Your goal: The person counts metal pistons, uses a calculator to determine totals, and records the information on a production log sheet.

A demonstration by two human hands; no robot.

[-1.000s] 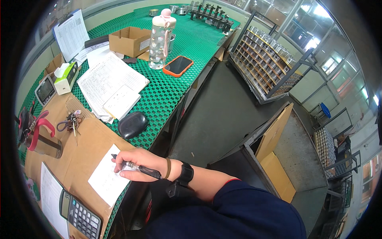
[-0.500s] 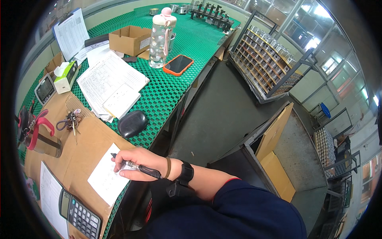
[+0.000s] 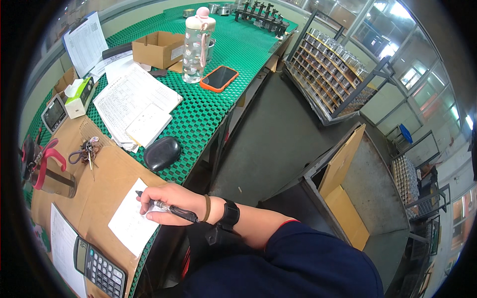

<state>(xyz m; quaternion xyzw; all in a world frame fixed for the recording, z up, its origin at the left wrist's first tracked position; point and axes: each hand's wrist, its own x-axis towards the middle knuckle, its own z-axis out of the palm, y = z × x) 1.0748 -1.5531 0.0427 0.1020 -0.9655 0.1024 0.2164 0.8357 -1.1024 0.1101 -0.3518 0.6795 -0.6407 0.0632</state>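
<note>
My right hand (image 3: 166, 202) rests on a small white slip of paper (image 3: 130, 226) and grips a dark pen (image 3: 171, 209). The pen tip touches the slip near its upper edge. A black watch and a thin band sit on that wrist, and a dark blue sleeve covers the forearm. The slip lies on a sheet of brown cardboard (image 3: 99, 184) at the near end of the bench. My left hand is out of the picture.
A black mouse-like case (image 3: 162, 152), a bunch of keys (image 3: 84, 150), a calculator (image 3: 99, 266) and red-handled pliers (image 3: 47, 161) surround the slip. Further off, the green mat (image 3: 208, 114) holds printed sheets (image 3: 134, 102), a cardboard box (image 3: 158, 48), a clear bottle (image 3: 198, 44) and an orange-cased phone (image 3: 219, 78). Racks of metal parts (image 3: 328, 69) stand to the right.
My right hand stays on the slip with the pen; it has shifted only slightly to the left.
</note>
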